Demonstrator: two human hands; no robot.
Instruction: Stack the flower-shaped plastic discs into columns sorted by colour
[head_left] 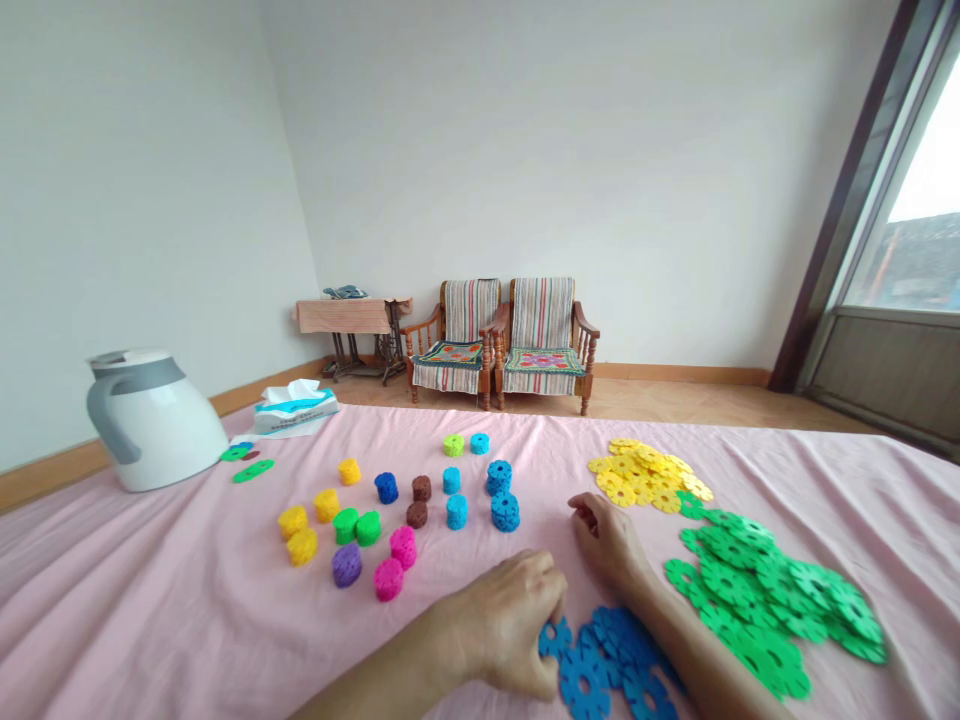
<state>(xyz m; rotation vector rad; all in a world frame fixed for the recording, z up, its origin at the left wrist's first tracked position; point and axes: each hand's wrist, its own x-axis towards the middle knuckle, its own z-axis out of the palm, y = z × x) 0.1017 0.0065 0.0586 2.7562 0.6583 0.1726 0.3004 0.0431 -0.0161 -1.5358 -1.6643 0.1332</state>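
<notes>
Curling the left hand (517, 612) over the left side of the blue snowflake discs (622, 635), toward the near edge of the pink-covered bench (187, 620); cannot tell whether gripping one; holding the right hand (611, 540) beyond them in a half-closed grip, cannot tell whether empty; with green snowflake discs (750, 575) heaped toward the right edge, coloured disc stacks (457, 512) between hands and left edge.

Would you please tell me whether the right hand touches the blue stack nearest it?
Apart: the head view shows pink cloth between the right hand and that blue stack.
</notes>
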